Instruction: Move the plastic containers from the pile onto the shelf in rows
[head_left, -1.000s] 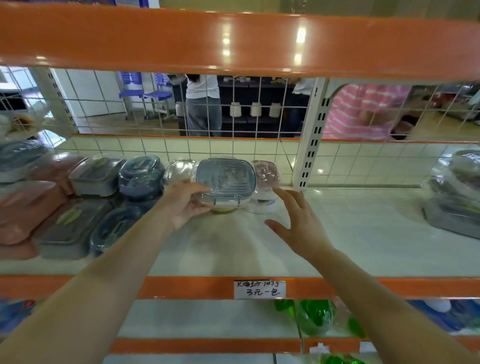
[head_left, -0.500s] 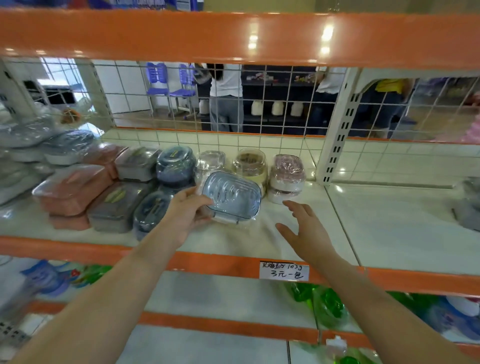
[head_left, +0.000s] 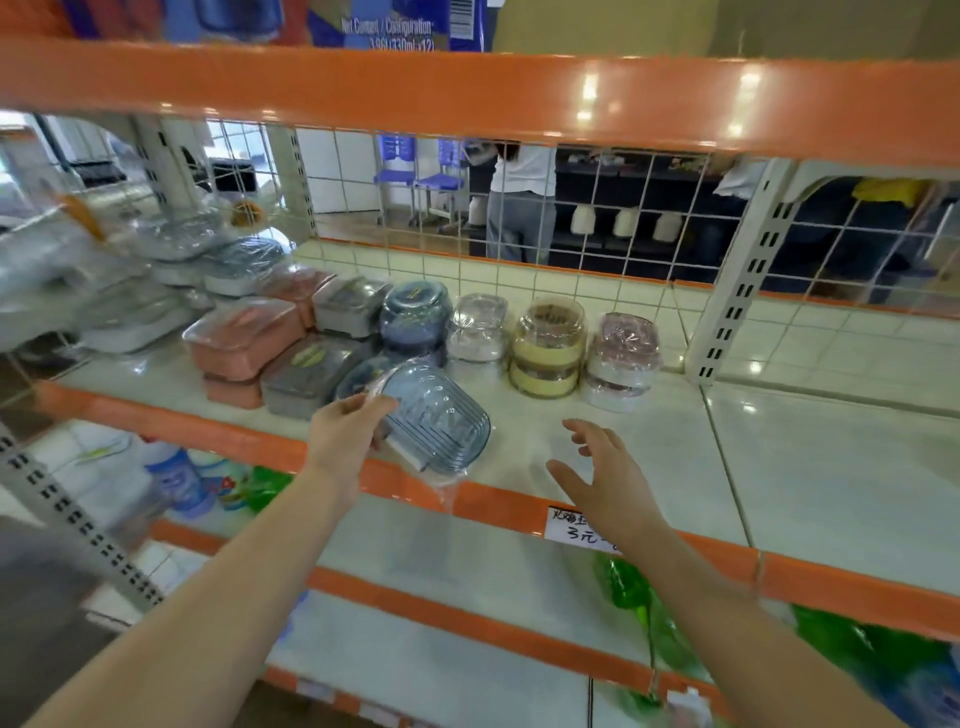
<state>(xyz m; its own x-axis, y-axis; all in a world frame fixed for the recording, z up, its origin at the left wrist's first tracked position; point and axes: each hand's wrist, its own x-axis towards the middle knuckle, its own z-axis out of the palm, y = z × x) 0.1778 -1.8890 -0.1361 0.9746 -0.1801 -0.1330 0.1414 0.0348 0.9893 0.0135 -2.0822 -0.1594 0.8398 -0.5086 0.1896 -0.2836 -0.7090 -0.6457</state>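
White shelf boards (head_left: 810, 467) edged in orange run across the view, one level above another, with a wire grid along the back. Nearest, at the front edge of the middle level, the left hand (head_left: 345, 434) grips a clear blue container (head_left: 436, 421) wrapped in film, thumb on top and fingers curled round its left end; the container is tilted, its right end low over the shelf's front edge. Just to its right the right hand (head_left: 605, 475) hovers above the board with fingers spread apart and holding nothing, partly covering a handwritten price label (head_left: 576, 530) on the orange edge. Behind the held container stand rows of wrapped containers: grey boxes (head_left: 311, 376), salmon boxes (head_left: 244, 345), a round blue stack (head_left: 415, 317), then a clear one (head_left: 478, 327), a yellow stack (head_left: 548, 345) and a pink-and-white stack (head_left: 623, 358) toward the upright post. At the far left end lies a loose pile of wrapped containers (head_left: 119, 280). Beyond the grid a person stands among chairs.
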